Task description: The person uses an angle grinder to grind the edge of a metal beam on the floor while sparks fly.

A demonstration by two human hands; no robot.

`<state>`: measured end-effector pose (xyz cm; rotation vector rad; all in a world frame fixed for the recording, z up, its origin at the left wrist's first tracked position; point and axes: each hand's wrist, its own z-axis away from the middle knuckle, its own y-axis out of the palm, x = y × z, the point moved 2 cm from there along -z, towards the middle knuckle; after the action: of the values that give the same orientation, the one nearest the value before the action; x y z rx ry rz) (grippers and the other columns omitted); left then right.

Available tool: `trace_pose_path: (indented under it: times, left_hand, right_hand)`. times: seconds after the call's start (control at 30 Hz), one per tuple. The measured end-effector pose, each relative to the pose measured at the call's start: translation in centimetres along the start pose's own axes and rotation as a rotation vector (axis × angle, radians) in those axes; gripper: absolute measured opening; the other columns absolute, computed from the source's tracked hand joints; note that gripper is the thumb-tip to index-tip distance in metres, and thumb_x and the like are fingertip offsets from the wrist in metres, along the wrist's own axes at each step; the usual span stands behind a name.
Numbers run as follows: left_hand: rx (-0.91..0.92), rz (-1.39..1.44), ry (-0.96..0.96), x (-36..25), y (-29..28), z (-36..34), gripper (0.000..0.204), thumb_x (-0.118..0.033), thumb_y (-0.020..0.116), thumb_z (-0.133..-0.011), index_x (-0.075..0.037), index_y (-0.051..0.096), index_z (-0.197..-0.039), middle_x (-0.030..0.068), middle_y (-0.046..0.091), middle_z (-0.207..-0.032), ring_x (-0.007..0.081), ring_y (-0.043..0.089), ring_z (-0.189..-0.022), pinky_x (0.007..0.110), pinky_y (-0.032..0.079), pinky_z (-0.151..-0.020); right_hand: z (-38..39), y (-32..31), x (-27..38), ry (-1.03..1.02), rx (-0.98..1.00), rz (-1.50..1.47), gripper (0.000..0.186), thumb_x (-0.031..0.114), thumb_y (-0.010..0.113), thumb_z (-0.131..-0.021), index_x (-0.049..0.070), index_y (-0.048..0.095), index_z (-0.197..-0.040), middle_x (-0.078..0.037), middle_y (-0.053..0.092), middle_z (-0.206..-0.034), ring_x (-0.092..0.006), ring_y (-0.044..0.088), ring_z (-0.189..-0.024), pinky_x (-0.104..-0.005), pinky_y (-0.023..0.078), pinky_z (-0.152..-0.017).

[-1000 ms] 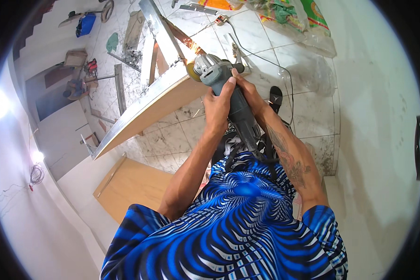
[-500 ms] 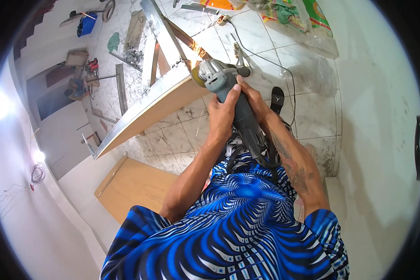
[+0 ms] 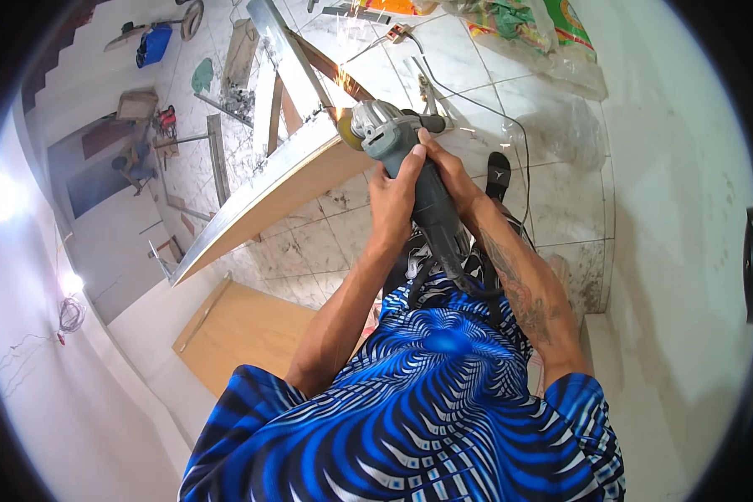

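Observation:
Both my hands are wrapped round a grey and black angle grinder [image 3: 431,197]. My left hand [image 3: 393,201] grips the near left side of its body, thumb on top. On the right side, my right hand [image 3: 450,167] closes near the head, just below the black side handle [image 3: 431,124]. The yellowish disc [image 3: 349,130] meets the corner of a metal frame [image 3: 297,63] at the end of a long board edged with metal [image 3: 251,188]. Orange sparks [image 3: 341,82] fly up and away from the disc. My right fingers are partly hidden by the tool.
A black cable [image 3: 519,125] runs across the tiled floor on the right, near plastic bags [image 3: 552,33]. My sandalled foot [image 3: 498,171] is beside it. A wooden panel [image 3: 243,335] lies at lower left. Metal bars [image 3: 217,159] and a crouching person [image 3: 134,163] are farther left.
The grinder and both hands have shifted slightly left and up, with the disc still at the frame's corner. The spark stream now sprays farther upward.

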<state>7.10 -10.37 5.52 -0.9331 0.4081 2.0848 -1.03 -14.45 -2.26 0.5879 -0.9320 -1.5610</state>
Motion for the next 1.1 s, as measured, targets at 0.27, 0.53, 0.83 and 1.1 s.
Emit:
trace_pose_path:
  times: [0.27, 0.53, 0.83, 1.1]
  left_hand:
    - [-0.041, -0.007, 0.026, 0.6, 0.1, -0.4, 0.058, -0.033, 0.074, -0.085, 0.01, 0.051, -0.116, 0.0152, 0.062, -0.103, 0.0175, 0.063, -0.087, 0.03, 0.053, -0.074]
    - [-0.017, 0.024, 0.021, 0.7, 0.0, -0.2, 0.051, -0.026, 0.071, -0.087, 0.006, 0.05, -0.121, 0.0135, 0.06, -0.107, 0.019, 0.064, -0.09, 0.031, 0.055, -0.075]
    - [-0.035, -0.013, 0.064, 0.6, 0.1, -1.1, 0.052, -0.026, 0.072, -0.086, 0.006, 0.051, -0.121, 0.0142, 0.06, -0.108, 0.0187, 0.063, -0.09, 0.031, 0.055, -0.076]
    - [-0.023, -0.042, 0.019, 0.4, -0.2, -1.0, 0.052, -0.029, 0.073, -0.086, 0.007, 0.053, -0.118, 0.0136, 0.062, -0.105, 0.017, 0.062, -0.091, 0.029, 0.052, -0.077]
  right_hand:
    - [0.5, 0.4, 0.1, -0.034, 0.037, -0.077, 0.05, 0.052, 0.049, -0.097, 0.006, 0.062, -0.11, -0.006, 0.066, -0.087, -0.0131, 0.064, -0.07, -0.0259, 0.054, -0.063]
    - [1.0, 1.3, 0.0, -0.08, 0.005, -0.061, 0.053, 0.055, 0.053, -0.093, 0.007, 0.063, -0.112, -0.004, 0.067, -0.087, -0.0115, 0.064, -0.069, -0.0235, 0.053, -0.058]
    - [-0.8, 0.1, -0.3, -0.083, 0.037, -0.102, 0.053, 0.055, 0.052, -0.094, 0.006, 0.063, -0.112, -0.004, 0.066, -0.088, -0.0109, 0.063, -0.07, -0.0246, 0.053, -0.061]
    - [-0.4, 0.4, 0.0, -0.113, -0.018, -0.038, 0.05, 0.054, 0.052, -0.094, 0.007, 0.063, -0.109, -0.003, 0.065, -0.085, -0.0104, 0.062, -0.069, -0.0237, 0.052, -0.059]
